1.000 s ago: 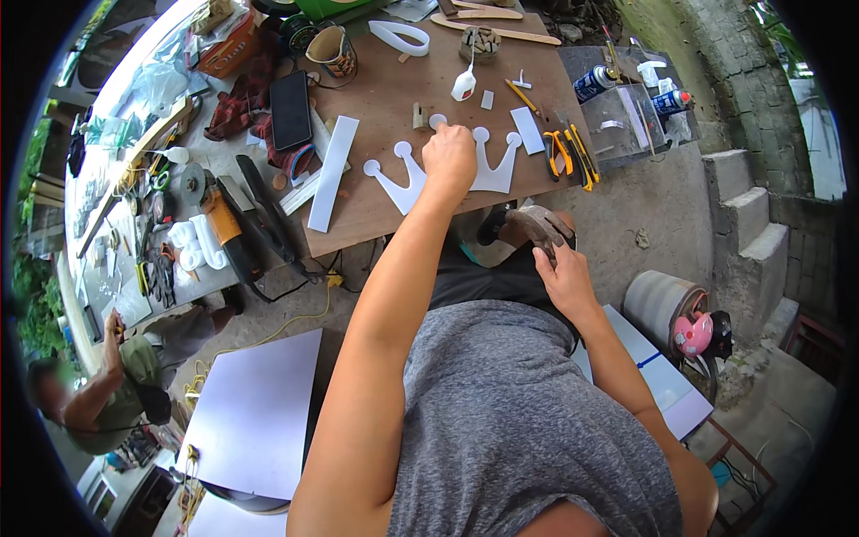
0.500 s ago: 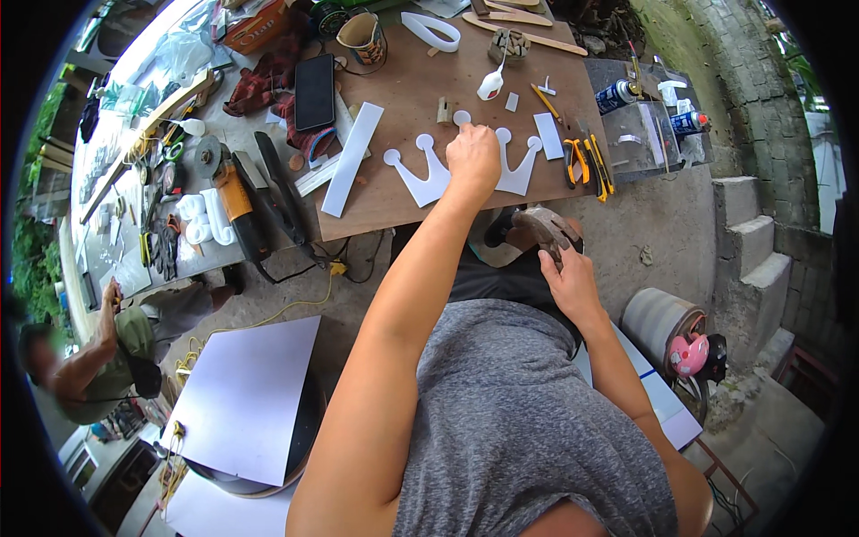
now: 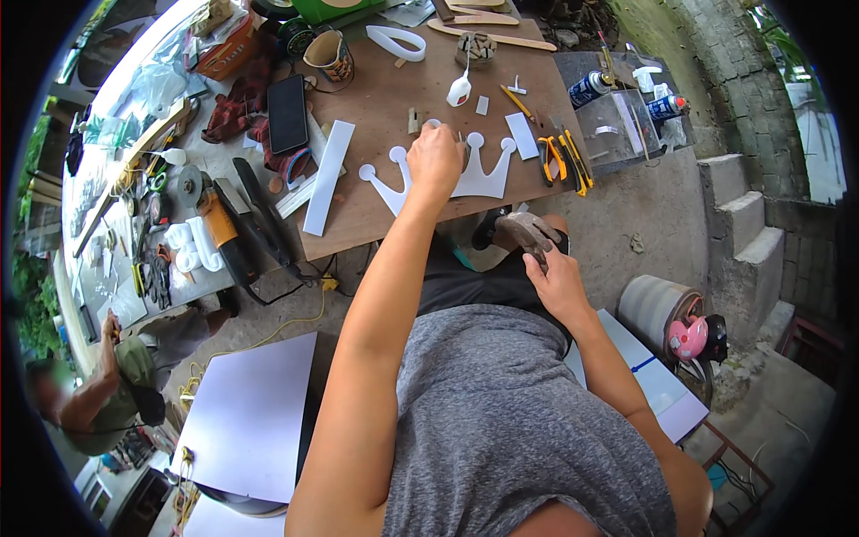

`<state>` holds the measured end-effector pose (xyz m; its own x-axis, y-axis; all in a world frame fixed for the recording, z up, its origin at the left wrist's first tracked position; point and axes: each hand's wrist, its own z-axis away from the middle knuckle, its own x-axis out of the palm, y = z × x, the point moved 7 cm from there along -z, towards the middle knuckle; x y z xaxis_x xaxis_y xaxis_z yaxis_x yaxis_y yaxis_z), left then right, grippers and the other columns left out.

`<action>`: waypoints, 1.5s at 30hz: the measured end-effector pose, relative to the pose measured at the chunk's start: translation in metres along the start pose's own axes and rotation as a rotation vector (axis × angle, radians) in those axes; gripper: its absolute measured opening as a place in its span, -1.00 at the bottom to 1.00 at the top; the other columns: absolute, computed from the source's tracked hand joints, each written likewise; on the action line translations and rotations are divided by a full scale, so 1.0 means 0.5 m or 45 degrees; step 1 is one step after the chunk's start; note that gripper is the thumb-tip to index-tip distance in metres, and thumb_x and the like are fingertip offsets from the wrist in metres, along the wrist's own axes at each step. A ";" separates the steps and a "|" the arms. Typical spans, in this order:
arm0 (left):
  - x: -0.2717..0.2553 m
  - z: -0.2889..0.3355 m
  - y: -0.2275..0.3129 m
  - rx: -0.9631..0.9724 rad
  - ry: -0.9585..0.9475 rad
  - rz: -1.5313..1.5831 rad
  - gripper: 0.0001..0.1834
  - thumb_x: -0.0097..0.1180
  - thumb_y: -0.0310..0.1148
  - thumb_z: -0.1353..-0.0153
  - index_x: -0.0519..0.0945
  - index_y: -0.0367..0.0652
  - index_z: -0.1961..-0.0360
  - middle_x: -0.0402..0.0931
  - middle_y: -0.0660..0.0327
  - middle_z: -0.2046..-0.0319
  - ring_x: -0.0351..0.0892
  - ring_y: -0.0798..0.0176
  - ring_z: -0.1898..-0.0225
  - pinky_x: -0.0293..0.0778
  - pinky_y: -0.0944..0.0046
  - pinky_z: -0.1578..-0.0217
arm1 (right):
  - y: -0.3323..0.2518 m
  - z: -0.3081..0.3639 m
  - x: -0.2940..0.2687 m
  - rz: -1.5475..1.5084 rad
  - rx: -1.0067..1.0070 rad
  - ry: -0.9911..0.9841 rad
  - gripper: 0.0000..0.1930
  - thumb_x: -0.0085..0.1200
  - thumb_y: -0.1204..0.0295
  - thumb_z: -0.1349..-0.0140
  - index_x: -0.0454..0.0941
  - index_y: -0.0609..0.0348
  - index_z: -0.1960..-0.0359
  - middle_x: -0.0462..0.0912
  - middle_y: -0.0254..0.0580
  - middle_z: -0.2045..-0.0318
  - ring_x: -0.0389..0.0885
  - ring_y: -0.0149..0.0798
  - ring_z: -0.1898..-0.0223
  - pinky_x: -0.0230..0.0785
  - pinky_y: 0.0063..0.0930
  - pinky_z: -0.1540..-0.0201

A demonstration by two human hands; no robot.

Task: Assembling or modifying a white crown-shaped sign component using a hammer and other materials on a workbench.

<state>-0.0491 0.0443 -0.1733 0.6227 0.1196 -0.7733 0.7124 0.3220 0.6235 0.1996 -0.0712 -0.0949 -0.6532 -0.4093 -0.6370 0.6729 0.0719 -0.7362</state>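
Observation:
A white crown-shaped cutout (image 3: 484,182) with round tips lies flat near the front of the brown board. My left hand (image 3: 435,161) is over its middle, fingers bent and pressed together, hiding part of the cutout. A small dark edge shows beside these fingers; whatever they hold is hidden. Lower right, off the table edge, my right hand (image 3: 557,279) grips a rounded grey-brown piece (image 3: 530,233) with dark grooves, whose kind I cannot make out. Beyond the crown stand a small tan block (image 3: 413,121) and a white squeeze bottle (image 3: 459,90) with a thin nozzle.
White strips (image 3: 329,179) flank the crown. Orange-handled pliers (image 3: 552,159) and cutters lie right, near spray cans (image 3: 589,89). A phone (image 3: 287,115), an angle grinder (image 3: 215,215) and gloves crowd the left. Another person (image 3: 98,385) is at the far left. Concrete steps (image 3: 747,215) rise at right.
The view has shifted, so the table's things sit further left. My left hand stays over the crown's middle, with its wrist and fingers turned slightly. My right hand keeps its grip on the grey-brown piece.

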 end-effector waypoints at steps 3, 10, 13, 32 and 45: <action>0.010 0.002 0.026 -0.012 -0.035 -0.065 -0.73 0.38 -0.22 -0.14 0.73 -0.19 0.25 0.62 -0.01 0.12 0.67 -0.15 0.07 0.57 -0.03 0.04 | 0.000 0.002 0.002 -0.010 -0.024 0.008 -0.64 0.11 0.30 -0.42 0.51 0.37 -0.05 0.69 0.23 0.25 0.68 0.25 0.20 0.52 -0.18 0.11; 0.042 -0.025 0.030 -0.088 -0.132 -0.202 -0.78 0.19 -0.34 -0.19 0.74 -0.26 0.27 0.70 -0.12 0.17 0.72 -0.20 0.11 0.63 -0.06 0.09 | -0.004 0.006 0.000 0.019 -0.018 -0.018 -0.66 0.09 0.30 -0.43 0.51 0.34 -0.05 0.67 0.21 0.28 0.66 0.24 0.25 0.49 -0.16 0.15; 0.036 -0.027 0.034 -0.104 -0.208 -0.203 -0.79 0.20 -0.34 -0.18 0.74 -0.25 0.27 0.70 -0.12 0.18 0.72 -0.20 0.11 0.63 -0.06 0.10 | -0.004 0.007 -0.001 0.013 0.028 -0.047 -0.66 0.09 0.30 -0.42 0.51 0.33 -0.05 0.67 0.22 0.28 0.66 0.26 0.25 0.48 -0.15 0.16; 0.033 -0.040 0.021 0.051 -0.090 -0.261 -0.75 0.26 -0.37 -0.10 0.69 -0.30 0.23 0.67 -0.11 0.16 0.71 -0.19 0.11 0.63 -0.04 0.08 | -0.008 0.011 0.013 -0.026 -0.054 -0.052 -0.66 0.11 0.31 -0.39 0.52 0.36 -0.02 0.67 0.27 0.30 0.66 0.26 0.25 0.48 -0.13 0.18; -0.106 0.153 0.008 0.320 0.256 0.453 -0.84 0.29 -0.50 -0.16 0.66 -0.22 0.21 0.62 0.13 0.31 0.59 0.14 0.44 0.50 0.20 0.35 | -0.016 0.001 0.005 -0.011 -0.094 -0.024 -0.65 0.11 0.31 -0.40 0.52 0.36 -0.05 0.68 0.23 0.27 0.67 0.24 0.22 0.49 -0.15 0.14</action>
<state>-0.0546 -0.0323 -0.1209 0.7848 0.3688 -0.4981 0.5378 -0.0058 0.8431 0.1929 -0.0732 -0.0903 -0.6521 -0.4269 -0.6265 0.6393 0.1346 -0.7571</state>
